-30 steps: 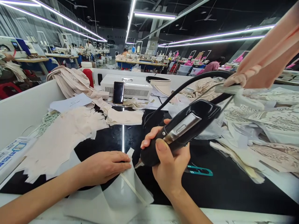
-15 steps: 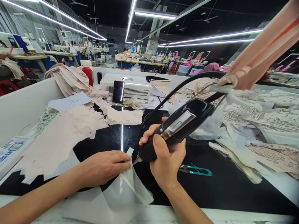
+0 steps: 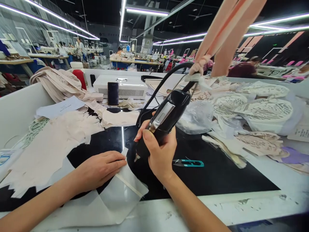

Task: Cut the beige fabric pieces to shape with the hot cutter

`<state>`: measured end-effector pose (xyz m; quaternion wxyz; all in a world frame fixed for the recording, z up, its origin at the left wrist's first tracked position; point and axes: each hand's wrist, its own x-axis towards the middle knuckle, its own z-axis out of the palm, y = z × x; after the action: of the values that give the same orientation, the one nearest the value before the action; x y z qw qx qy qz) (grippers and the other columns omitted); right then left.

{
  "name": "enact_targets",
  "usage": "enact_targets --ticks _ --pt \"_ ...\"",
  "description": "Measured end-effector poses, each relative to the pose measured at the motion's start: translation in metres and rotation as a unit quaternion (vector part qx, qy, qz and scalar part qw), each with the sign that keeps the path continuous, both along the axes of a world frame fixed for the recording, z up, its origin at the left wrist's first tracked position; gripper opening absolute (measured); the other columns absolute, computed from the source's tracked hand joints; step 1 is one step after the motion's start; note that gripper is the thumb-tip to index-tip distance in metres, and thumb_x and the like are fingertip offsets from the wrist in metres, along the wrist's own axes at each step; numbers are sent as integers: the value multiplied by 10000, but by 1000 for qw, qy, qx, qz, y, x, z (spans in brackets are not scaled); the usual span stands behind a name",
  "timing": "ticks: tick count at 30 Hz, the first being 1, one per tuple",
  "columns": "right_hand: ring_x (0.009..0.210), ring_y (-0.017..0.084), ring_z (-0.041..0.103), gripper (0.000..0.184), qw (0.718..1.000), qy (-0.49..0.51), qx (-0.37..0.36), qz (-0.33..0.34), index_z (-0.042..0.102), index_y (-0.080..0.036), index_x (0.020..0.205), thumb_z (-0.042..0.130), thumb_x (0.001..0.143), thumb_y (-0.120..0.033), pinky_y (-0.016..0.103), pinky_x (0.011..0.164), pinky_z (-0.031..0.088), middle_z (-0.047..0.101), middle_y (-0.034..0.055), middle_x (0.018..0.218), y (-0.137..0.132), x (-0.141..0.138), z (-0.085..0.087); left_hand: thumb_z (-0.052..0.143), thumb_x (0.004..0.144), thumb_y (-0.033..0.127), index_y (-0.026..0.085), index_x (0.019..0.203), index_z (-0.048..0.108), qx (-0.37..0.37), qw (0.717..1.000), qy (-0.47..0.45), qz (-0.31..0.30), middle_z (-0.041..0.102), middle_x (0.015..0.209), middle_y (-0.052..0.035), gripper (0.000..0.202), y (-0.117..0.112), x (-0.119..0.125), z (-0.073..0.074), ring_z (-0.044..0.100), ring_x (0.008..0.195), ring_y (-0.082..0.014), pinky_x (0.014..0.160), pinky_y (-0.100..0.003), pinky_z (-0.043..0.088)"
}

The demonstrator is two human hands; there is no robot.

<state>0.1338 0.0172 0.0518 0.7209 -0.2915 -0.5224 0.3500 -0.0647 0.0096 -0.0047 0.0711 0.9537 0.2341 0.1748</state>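
Head view: the left hand [image 3: 101, 169] lies flat and open, fingers pressing a white sheet [image 3: 127, 185] onto the glossy black worktop [image 3: 217, 174]. The right hand [image 3: 160, 154] is closed tight around a black hand tool [image 3: 164, 119]. The tool's metal tip [image 3: 136, 158] points down at about seven o'clock and hangs just beside the sheet's upper corner and the left fingertips.

Risks, as I judge them:
- The tip sits so near the left fingertips that a small slip could bring it onto skin.
- The sheet is held only by a flat palm on a shiny surface, so it could slide.
- The tool's cord [image 3: 156, 87] loops up at one o'clock toward the hanging pink strips [image 3: 224, 29] and could snag and tug the tool off line.

Count:
- two hands
- one tool
- one sheet under the palm
- one pair of teal snips [image 3: 189, 163] at three o'clock of the right hand
- one phone [image 3: 113, 93] at twelve o'clock, leaning on one white box [image 3: 130, 87]
- one red spool [image 3: 79, 78] at eleven
- several lace pieces [image 3: 265, 111] at two, too overlapped to number
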Motion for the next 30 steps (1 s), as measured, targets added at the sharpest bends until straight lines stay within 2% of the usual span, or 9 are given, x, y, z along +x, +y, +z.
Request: enact_targets --ticks 5,8,14,17,20,23,25,27,30 --pt "666 122 605 342 996 -78 -8 -44 519 -265 999 783 795 -344 295 672 540 638 -61 846 -3 26 6 388 1056 231 179 1243 608 12 999 1 46 669 1177 -80 293 -2 5 10 626 1126 -194 965 -320 553" --pt "739 136 612 376 993 -109 -11 -53 535 -271 1055 785 796 -378 302 724 529 650 -45 907 -4 40 7 388 1058 249 183 1168 633 20 999 -9 43 684 1113 -72 276 -6 16 16 634 1083 -200 956 -333 545" --pt "1045 227 621 590 970 -238 -31 -46 500 -275 1341 728 841 -488 415 934 515 653 53 1178 -11 80 -5 482 1029 285 200 1078 633 -30 999 0 39 657 1108 -62 180 -16 38 12 647 1010 -195 915 -330 554" --pt "1132 266 612 667 924 -374 -18 -75 466 -287 1421 717 846 -515 490 1001 504 640 80 1259 -19 119 -17 487 1019 250 210 1001 615 -39 998 0 39 633 1115 -49 136 -17 40 6 643 990 -180 871 -293 554" --pt "1187 283 609 552 857 -504 -23 -106 520 -306 1397 679 893 -465 532 1050 487 656 85 1284 -27 165 -26 420 1044 244 206 925 589 -25 999 -4 26 626 1075 -35 210 -15 39 -1 637 956 -163 845 -263 540" --pt "1225 305 605 462 783 -612 -30 -108 569 -278 1366 628 933 -429 548 1048 496 644 122 1331 -33 201 -34 349 1065 261 198 873 566 43 999 10 25 626 949 -31 297 -12 39 -9 624 867 -180 818 -302 523" --pt "1221 316 612 457 750 -653 -30 -99 584 -252 1355 630 934 -423 542 1027 512 643 146 1332 -36 213 -39 320 1067 243 203 815 544 92 995 26 29 605 821 -13 340 -10 40 -12 607 774 -183 824 -331 508" --pt "1183 318 631 441 734 -673 -32 -88 616 -230 1315 665 913 -405 515 993 532 663 150 1292 -37 214 -43 323 1065 253 211 782 541 119 992 26 30 587 734 3 359 -9 39 -12 600 694 -181 802 -333 505" --pt "1062 284 656 351 714 -694 -39 -80 653 -208 1240 679 912 -328 441 914 549 687 132 1184 -38 207 -47 393 1047 389 232 875 627 113 993 -9 43 655 764 -5 330 -7 35 -13 644 687 -199 705 -314 514"
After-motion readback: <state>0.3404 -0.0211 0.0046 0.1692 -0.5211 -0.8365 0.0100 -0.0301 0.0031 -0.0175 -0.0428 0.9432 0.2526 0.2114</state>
